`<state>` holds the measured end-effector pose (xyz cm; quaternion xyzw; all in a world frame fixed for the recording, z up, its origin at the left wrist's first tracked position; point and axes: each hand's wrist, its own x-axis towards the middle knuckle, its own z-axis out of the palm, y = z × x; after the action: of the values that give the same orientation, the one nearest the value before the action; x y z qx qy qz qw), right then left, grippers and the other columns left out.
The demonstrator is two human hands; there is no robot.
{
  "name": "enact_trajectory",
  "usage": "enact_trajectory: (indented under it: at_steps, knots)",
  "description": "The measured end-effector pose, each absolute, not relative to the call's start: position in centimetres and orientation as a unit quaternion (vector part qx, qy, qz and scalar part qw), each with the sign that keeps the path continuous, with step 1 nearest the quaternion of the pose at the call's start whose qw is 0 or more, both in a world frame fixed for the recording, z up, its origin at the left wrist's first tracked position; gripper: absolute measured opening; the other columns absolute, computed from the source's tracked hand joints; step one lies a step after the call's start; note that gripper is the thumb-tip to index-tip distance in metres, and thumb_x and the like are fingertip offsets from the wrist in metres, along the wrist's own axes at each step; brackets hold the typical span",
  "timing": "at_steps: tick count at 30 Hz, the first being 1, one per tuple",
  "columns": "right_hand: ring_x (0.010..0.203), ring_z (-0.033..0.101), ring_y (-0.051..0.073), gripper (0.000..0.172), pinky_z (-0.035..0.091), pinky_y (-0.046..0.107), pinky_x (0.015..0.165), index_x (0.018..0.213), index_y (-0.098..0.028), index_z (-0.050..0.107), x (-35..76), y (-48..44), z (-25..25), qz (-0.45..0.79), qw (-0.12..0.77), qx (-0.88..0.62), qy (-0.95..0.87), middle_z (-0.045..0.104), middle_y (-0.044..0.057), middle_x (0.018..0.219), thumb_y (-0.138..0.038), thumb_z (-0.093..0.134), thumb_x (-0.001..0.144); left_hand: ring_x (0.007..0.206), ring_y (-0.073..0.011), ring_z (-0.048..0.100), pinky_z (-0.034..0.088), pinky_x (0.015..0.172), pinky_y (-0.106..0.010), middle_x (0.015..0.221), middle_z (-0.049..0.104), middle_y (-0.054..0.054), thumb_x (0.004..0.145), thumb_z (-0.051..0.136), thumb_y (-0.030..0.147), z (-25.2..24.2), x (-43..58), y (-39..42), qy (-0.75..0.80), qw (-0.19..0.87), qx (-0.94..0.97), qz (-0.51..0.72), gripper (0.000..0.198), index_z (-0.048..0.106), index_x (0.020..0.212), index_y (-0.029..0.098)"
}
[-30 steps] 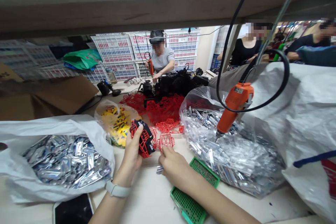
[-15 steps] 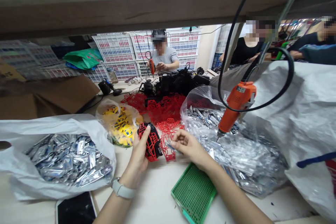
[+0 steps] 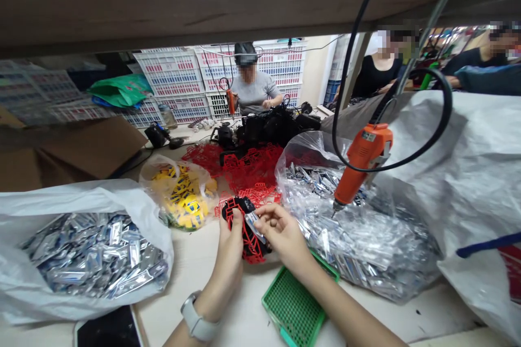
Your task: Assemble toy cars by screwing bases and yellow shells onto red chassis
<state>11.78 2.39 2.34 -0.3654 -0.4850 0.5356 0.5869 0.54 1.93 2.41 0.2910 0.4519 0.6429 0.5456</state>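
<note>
My left hand is closed around a black part with a red lattice frame, held over the white table. My right hand pinches a shiny silver strip against the side of that part. Whether the strip is seated there I cannot tell. Behind the hands lie loose red lattice frames. A green tray with a grid of small holes sits beneath my right forearm.
Bags of silver strips stand left and right, beside a bag of yellow parts. An orange electric screwdriver hangs at right on a looped cable. A tablet-like device lies front left. A co-worker sits opposite.
My right hand has brought the silver strip leftward onto the black and red part. The left hand has shifted slightly right and down with the part. The view has shifted a little.
</note>
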Motion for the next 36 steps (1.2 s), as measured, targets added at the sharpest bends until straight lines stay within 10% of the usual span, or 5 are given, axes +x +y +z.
enact_trajectory:
  at_steps: [14,19,26,36]
  knots:
    - [0.085,0.066,0.020,0.033,0.053,0.029,0.070,0.105,-0.023,0.069,12.5,2.6,1.9,0.442,0.612,-0.390,-0.528,0.073,0.005,0.098,-0.042,0.078,0.080,0.095,-0.0234,0.076,0.060,0.089,-0.036,0.105,0.075,-0.003,0.063,0.094,0.041,2.6,0.1,1.3,0.427,0.501,0.418,0.626,0.074,0.049,0.120,0.024]
    - [0.089,0.065,0.020,0.005,0.051,0.032,0.079,0.093,-0.024,0.071,13.0,1.4,2.8,0.284,0.628,-0.384,-0.614,0.071,0.003,0.093,-0.021,0.067,0.092,0.090,-0.0180,0.073,0.057,0.087,-0.031,0.100,0.073,0.001,0.066,0.094,0.041,2.5,0.5,1.2,0.425,0.497,0.385,0.651,0.067,0.053,0.117,0.024]
    - [0.102,0.065,0.027,0.033,0.058,0.041,0.089,0.127,-0.014,0.066,12.3,0.5,2.6,0.078,0.550,-0.342,-0.758,0.072,0.014,0.110,-0.026,0.068,0.096,0.081,-0.0148,0.068,0.055,0.077,-0.026,0.089,0.070,0.004,0.062,0.093,0.037,3.4,0.7,1.4,0.442,0.502,0.272,0.692,0.060,0.057,0.108,0.023]
    - [0.106,0.065,0.026,0.030,0.057,0.040,0.093,0.117,-0.022,0.069,12.1,0.5,2.6,0.206,0.552,-0.379,-0.714,0.065,0.009,0.110,-0.028,0.078,0.089,0.073,-0.0131,0.064,0.054,0.066,-0.022,0.084,0.069,0.005,0.056,0.090,0.034,3.7,0.6,1.3,0.410,0.548,0.242,0.688,0.065,0.058,0.111,0.022]
